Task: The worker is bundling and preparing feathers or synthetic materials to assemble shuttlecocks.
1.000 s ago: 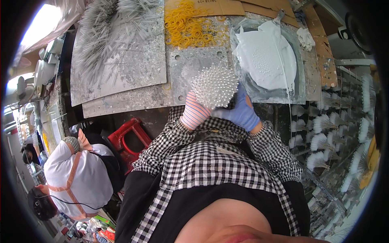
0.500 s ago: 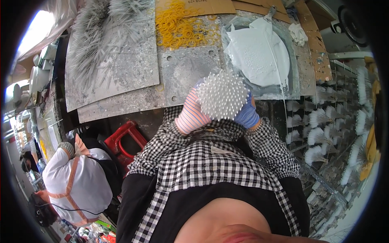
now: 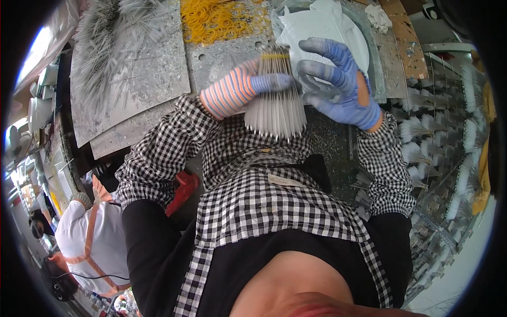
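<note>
My left hand (image 3: 229,91), in a striped glove with a blue thumb, is wrapped round a bundle of thin translucent rods (image 3: 277,113). The bundle's white-dotted ends fan out toward me, while its narrow end points away and carries a yellow rubber band (image 3: 275,56). Just right of it, my blue-gloved right hand (image 3: 343,87) has its fingers curved and spread, with nothing seen in them. Behind that hand lies a pool of thick white paste (image 3: 330,26) on the bench.
Yellow rubber bands (image 3: 219,21) are heaped at the back, with loose rods (image 3: 108,68) piled on a board to the left. A rack of fanned bundles (image 3: 417,132) stands at the right. Lower left are a red stool (image 3: 183,191) and a person in white (image 3: 95,245).
Both hands cupped the bundle with its dotted face upward; now it is tipped so its side shows. My right hand has let go and moved right; the left keeps hold.
</note>
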The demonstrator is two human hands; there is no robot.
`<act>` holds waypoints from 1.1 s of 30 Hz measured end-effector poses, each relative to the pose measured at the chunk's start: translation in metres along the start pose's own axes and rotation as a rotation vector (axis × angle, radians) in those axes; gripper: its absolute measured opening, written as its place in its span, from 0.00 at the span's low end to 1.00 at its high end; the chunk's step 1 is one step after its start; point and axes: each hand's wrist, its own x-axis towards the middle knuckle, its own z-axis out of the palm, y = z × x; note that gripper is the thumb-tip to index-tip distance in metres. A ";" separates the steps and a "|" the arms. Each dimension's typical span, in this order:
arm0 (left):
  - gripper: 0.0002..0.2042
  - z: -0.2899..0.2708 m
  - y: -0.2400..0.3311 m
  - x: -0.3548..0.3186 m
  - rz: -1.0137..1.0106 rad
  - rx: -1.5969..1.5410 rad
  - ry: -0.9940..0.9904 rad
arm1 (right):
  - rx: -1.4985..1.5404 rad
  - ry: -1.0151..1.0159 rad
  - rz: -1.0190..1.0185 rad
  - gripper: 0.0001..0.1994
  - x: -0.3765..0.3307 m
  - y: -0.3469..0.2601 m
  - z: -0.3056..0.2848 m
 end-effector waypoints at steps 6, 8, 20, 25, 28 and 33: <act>0.27 -0.009 0.016 0.000 0.065 0.382 0.191 | 0.069 -0.116 0.181 0.12 0.006 -0.037 0.014; 0.27 -0.013 0.013 0.003 0.073 0.416 0.194 | 0.044 -0.132 0.160 0.11 0.004 -0.031 0.019; 0.29 -0.021 0.005 0.016 0.173 0.694 0.274 | -0.047 -0.369 0.747 0.18 0.006 -0.025 0.020; 0.25 -0.011 0.012 0.041 0.214 0.561 0.318 | -0.078 -0.301 0.793 0.22 0.005 -0.003 0.016; 0.21 0.005 0.025 0.057 0.215 0.514 0.321 | -0.083 -0.214 0.815 0.26 0.007 0.010 0.008; 0.22 0.022 0.042 0.077 0.308 0.434 0.263 | 0.182 -0.154 0.905 0.29 -0.004 0.034 -0.008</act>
